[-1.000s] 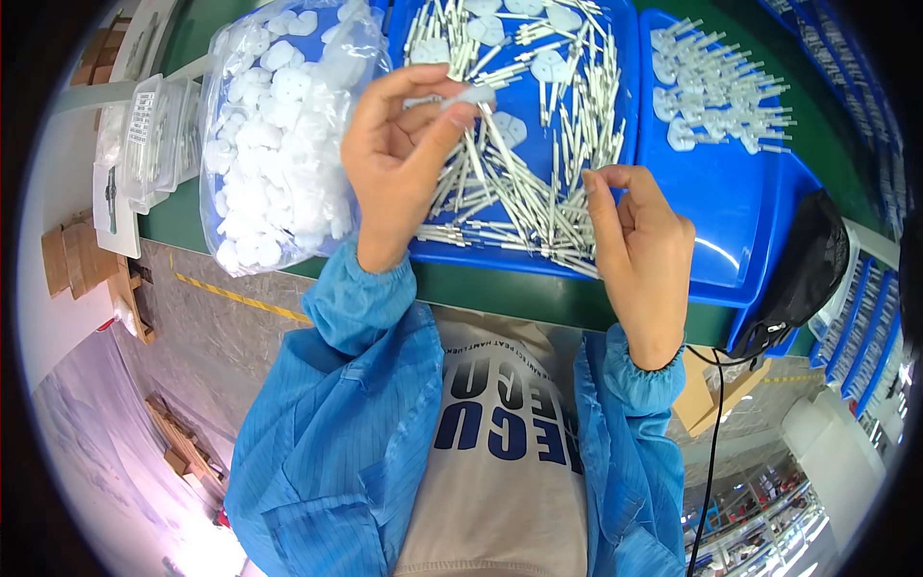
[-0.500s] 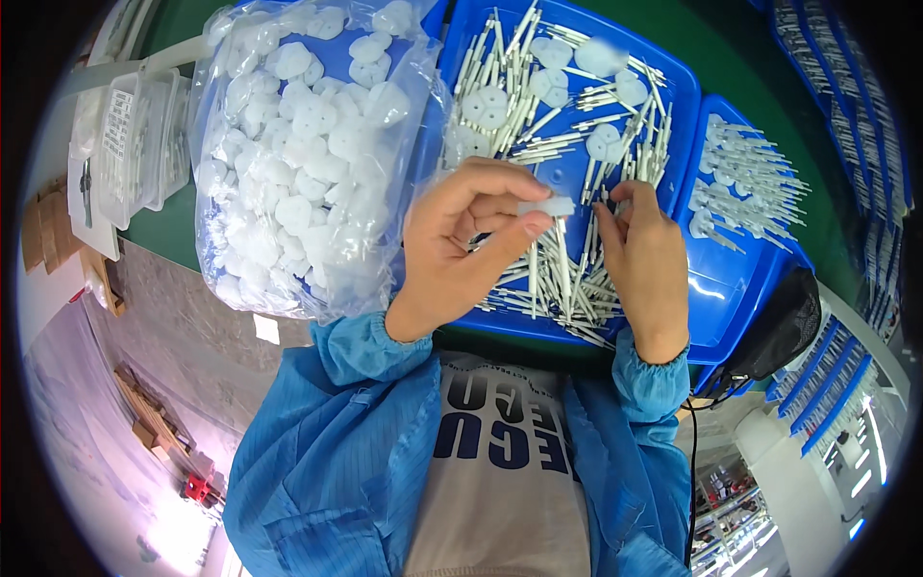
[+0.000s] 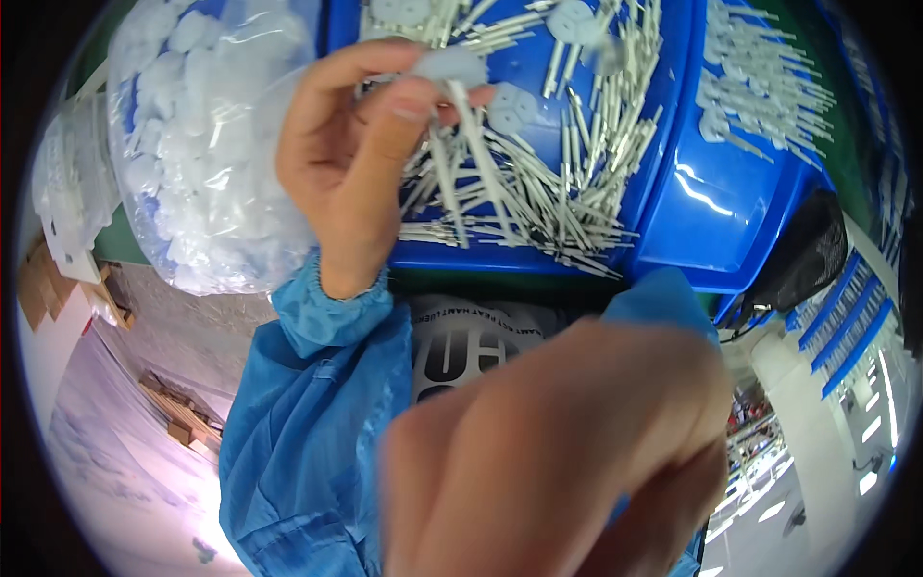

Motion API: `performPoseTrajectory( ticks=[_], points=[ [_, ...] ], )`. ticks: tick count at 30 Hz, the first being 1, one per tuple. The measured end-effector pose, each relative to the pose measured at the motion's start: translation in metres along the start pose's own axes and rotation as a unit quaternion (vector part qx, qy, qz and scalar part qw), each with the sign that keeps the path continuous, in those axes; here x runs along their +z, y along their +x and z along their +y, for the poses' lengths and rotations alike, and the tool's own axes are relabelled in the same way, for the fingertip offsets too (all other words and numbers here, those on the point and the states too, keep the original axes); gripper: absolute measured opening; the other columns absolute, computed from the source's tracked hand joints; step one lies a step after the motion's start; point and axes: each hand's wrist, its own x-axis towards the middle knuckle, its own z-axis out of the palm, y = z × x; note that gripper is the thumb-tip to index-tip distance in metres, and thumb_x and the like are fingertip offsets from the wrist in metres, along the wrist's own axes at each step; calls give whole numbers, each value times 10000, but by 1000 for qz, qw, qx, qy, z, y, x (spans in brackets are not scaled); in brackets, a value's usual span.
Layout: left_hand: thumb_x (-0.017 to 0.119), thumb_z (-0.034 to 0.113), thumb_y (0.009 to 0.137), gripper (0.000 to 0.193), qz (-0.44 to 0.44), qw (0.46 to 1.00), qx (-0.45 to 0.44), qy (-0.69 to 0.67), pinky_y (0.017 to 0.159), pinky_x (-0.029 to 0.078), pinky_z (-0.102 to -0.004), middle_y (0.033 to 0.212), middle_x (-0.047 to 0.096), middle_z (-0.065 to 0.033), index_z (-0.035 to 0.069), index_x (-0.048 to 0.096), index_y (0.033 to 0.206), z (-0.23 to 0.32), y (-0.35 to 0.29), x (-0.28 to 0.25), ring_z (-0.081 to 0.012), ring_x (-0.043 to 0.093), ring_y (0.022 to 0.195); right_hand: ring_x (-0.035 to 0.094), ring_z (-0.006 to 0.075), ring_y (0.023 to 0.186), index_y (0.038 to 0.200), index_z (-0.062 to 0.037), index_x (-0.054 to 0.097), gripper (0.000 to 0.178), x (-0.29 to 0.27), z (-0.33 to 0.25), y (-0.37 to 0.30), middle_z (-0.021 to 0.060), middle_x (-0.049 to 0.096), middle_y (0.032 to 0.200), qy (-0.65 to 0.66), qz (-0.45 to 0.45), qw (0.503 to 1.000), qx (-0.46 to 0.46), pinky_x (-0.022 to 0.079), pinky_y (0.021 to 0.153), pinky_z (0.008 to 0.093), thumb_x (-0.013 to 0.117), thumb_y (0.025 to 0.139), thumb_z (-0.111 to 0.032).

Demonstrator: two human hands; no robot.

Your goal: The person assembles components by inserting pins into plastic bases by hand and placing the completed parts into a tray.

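My left hand (image 3: pixel 351 159) is closed, pinching a white plastic disc (image 3: pixel 454 65) between thumb and fingers. White rods (image 3: pixel 478 149) hang down from the disc over a blue tray (image 3: pixel 519 258); whether all of them are fixed to it I cannot tell. Very near the camera, my right hand (image 3: pixel 567 442) looms large and blurred in front of my body, its fingers hidden. Below my left hand, the tray holds many loose thin white rods (image 3: pixel 577 212) and a few white discs (image 3: pixel 574 21).
Left of the tray lies a clear bag (image 3: pixel 212 144) full of white discs. A second blue tray (image 3: pixel 707 231) on the right carries discs with rods attached (image 3: pixel 769 82). Beside its near corner is a black mesh pouch (image 3: pixel 803 255). Clear plastic boxes (image 3: pixel 72 173) stand at far left.
My right hand has left the tray and come up close to the camera. My left hand still pinches the disc, now with rods hanging from it. The whole view has shifted.
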Motion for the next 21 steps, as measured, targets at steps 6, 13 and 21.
performPoseTrajectory(
  ticks=[6, 13, 21],
  points=[
    [584, 142, 1002, 273, -30, 999, 0, 17, 813, 623, -410, 1154, 632, -178, -55, 574, 1191, -7, -2, 5, -344, 720, 885, 555, 188, 614, 968, 90, 637, 215, -14, -2, -4, 173, 648, 838, 104, -80, 989, 67, 463, 583, 302, 696, 921, -111],
    [609, 141, 988, 271, -29, 999, 3, 30, 824, 627, -424, 1169, 623, -181, -52, 581, 1176, -3, -3, -1, -338, 718, 905, 610, 267, 762, 1046, 94, 607, 325, -29, -11, -2, 213, 637, 934, 205, -187, 949, 148, 503, 699, 375, 671, 962, -213],
    [607, -29, 962, 210, -17, 1000, -11, 1, 842, 591, -309, 1023, 689, -163, -68, 559, 1162, -3, 0, 1, -204, 716, 900, 397, 13, 511, 1072, -33, 606, 109, -57, 2, -3, 7, 481, 665, -615, 316, 705, -158, 231, 445, 253, 633, 975, -76]
  ],
)
